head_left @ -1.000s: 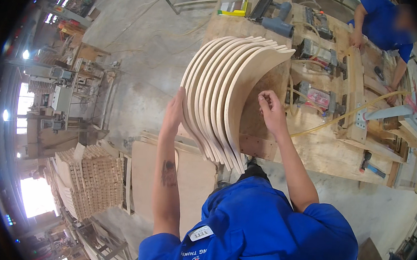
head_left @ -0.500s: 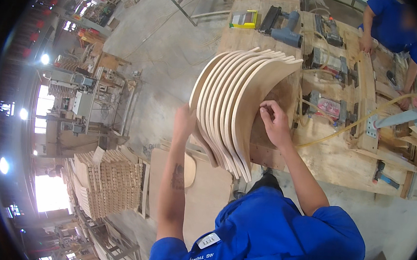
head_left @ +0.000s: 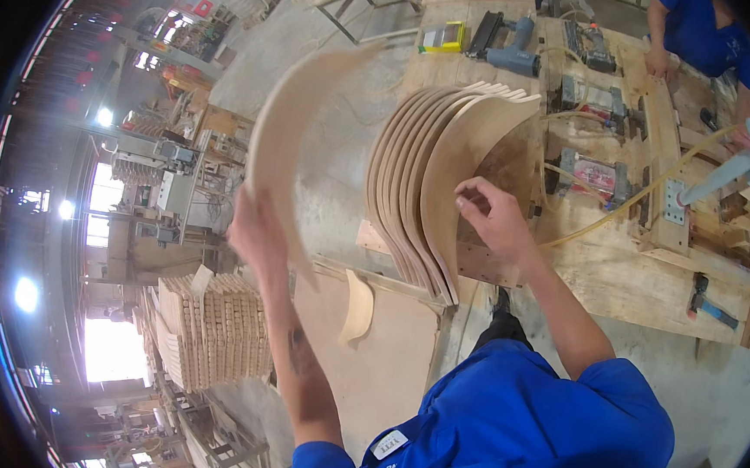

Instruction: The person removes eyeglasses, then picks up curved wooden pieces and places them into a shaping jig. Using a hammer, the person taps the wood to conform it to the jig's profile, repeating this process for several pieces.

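A single curved wooden panel [head_left: 288, 132], blurred by motion, is gripped near its lower part by my left hand [head_left: 258, 230]. It is held upright, apart from the row of similar curved panels [head_left: 406, 167] standing on edge at the workbench's left end. My right hand [head_left: 494, 212] is beside the row's rightmost panel [head_left: 463, 162], with its fingers curled and the thumb near the forefinger. No object shows between those fingers. Whether the fingertips touch that panel's inner face, I cannot tell.
The wooden workbench [head_left: 597, 289] bears a nail gun [head_left: 514, 52], metal clamps [head_left: 589, 175], a yellow hose [head_left: 610, 224] and a hammer [head_left: 711, 303]. Across it a person in blue [head_left: 710, 40] works. At lower left stand stacked wooden pieces [head_left: 216, 332] and a board [head_left: 385, 343] with one small curved piece.
My left hand has drawn the leftmost curved panel off the row and carried it left. My right hand has stayed by the row's right side. The view has shifted slightly.
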Demonstrator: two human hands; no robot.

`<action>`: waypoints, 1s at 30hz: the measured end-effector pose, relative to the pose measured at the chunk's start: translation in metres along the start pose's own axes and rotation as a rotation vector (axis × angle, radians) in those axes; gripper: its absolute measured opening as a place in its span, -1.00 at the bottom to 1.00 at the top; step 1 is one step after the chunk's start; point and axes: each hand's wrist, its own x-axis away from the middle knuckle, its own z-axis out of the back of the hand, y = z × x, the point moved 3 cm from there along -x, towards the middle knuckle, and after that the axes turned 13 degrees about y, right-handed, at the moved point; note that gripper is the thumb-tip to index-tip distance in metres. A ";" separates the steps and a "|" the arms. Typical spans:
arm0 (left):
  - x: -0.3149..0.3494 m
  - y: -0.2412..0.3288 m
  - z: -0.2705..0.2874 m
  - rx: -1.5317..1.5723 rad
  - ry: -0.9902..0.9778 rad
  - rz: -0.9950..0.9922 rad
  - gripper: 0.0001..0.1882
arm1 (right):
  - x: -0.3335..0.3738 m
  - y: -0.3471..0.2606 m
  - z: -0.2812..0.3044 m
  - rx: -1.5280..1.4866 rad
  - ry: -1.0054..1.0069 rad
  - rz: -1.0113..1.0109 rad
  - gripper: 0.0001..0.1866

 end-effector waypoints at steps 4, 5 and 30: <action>0.071 0.020 0.125 0.131 0.509 -0.281 -0.77 | 0.069 -0.056 -0.007 -0.520 -0.349 0.134 -0.40; 0.097 0.019 0.145 0.164 0.614 -0.365 -0.78 | 0.091 -0.075 -0.007 -0.657 -0.442 0.161 -0.33; 0.567 0.223 0.136 1.517 -1.095 1.085 -0.52 | 0.424 -0.024 0.378 -1.074 0.450 -0.429 -0.49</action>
